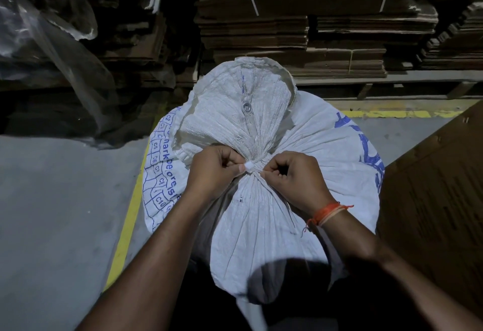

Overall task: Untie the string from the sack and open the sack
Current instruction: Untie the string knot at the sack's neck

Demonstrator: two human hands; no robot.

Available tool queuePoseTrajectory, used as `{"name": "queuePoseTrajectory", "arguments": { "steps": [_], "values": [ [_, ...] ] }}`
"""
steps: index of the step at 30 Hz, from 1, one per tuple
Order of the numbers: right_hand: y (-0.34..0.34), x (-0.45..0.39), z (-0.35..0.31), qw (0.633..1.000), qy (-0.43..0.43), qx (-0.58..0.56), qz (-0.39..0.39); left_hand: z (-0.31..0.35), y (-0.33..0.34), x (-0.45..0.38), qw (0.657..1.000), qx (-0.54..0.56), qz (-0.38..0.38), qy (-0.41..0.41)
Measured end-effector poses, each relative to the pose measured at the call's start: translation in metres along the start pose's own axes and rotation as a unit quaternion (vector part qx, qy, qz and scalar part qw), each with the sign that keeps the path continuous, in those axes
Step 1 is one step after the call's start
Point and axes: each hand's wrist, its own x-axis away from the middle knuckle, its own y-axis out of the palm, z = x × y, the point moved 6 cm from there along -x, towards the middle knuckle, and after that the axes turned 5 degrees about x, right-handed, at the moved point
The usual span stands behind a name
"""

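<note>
Fingertips of both hands pinch at the tie on the sack's neck, head view: left hand (213, 168), at 9 o'clock of the knot, curled with thumb and forefinger gripping a short white end of the string (248, 166); right hand (290, 175), at 3 o'clock of the knot, curled likewise, its tips nipping the string or the cloth just beside it, which of the two cannot be told. Sack (264, 200): white woven, blue print, standing upright at frame centre between the forearms, neck gathered tight into pleats where the string binds it. Loose mouth flap (235, 111) fans out at 12 o'clock above the tie, a metal eyelet (246, 106) on it. Orange wrist thread (326, 213) on the right wrist. Surroundings: stacked flat cardboard (287, 22) at 12 o'clock, clear plastic sheeting (47, 32) at 10 o'clock, yellow floor line (125, 226) at 8 o'clock, brown carton (439, 200) at 3 o'clock. Progress, judged: the binding looks fully wound and the neck closed, so untying appears only begun; loosening the knot, unwinding the string and spreading the mouth all remain.
</note>
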Motion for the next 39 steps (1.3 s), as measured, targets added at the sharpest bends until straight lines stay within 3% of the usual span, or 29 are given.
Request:
{"name": "queuePoseTrajectory", "arguments": {
  "steps": [18,25,39],
  "values": [
    [0.004,0.0,-0.002,1.0,0.007,0.014,0.003,-0.004,0.001,-0.004,1.0,0.007,-0.009,-0.013],
    [-0.009,-0.001,-0.005,0.999,0.024,0.007,-0.037,-0.005,0.001,-0.006,0.999,0.033,-0.024,-0.016],
    [0.001,0.004,-0.011,0.999,-0.001,0.042,0.004,-0.011,0.007,-0.005,0.996,0.071,-0.038,-0.039]
  ]
}}
